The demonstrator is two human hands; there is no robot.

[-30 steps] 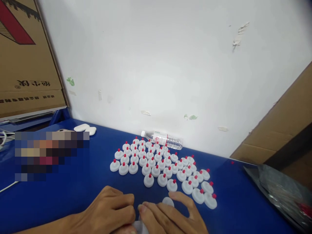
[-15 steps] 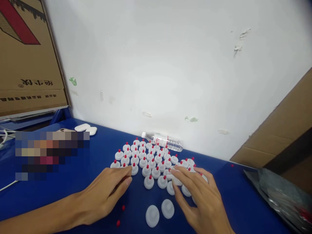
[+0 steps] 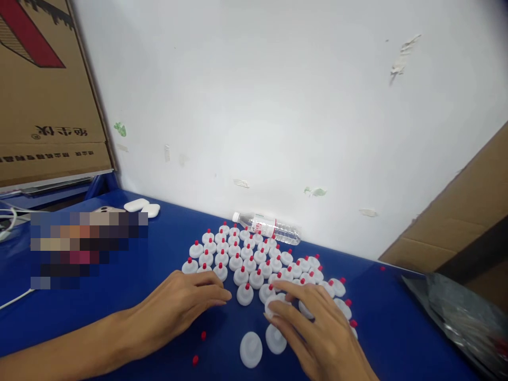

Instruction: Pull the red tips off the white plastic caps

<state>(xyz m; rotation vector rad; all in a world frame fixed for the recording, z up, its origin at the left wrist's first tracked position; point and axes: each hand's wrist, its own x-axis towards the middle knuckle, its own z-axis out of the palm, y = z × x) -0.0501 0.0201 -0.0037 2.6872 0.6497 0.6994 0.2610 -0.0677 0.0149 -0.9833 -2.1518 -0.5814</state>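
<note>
Trouble could come from the right hand (image 3: 323, 323), pinching a white cap (image 3: 280, 298) just beside the red-tipped caps (image 3: 245, 295) crowding the desk (image 3: 222, 344): a stray nudge might topple one. Meanwhile the left hand (image 3: 178, 304) hangs loosely part-open, apparently holding nothing.

Red-tipped white caps (image 3: 250, 264), bottle (image 3: 266, 227) on blue table (image 3: 381, 323)
</note>
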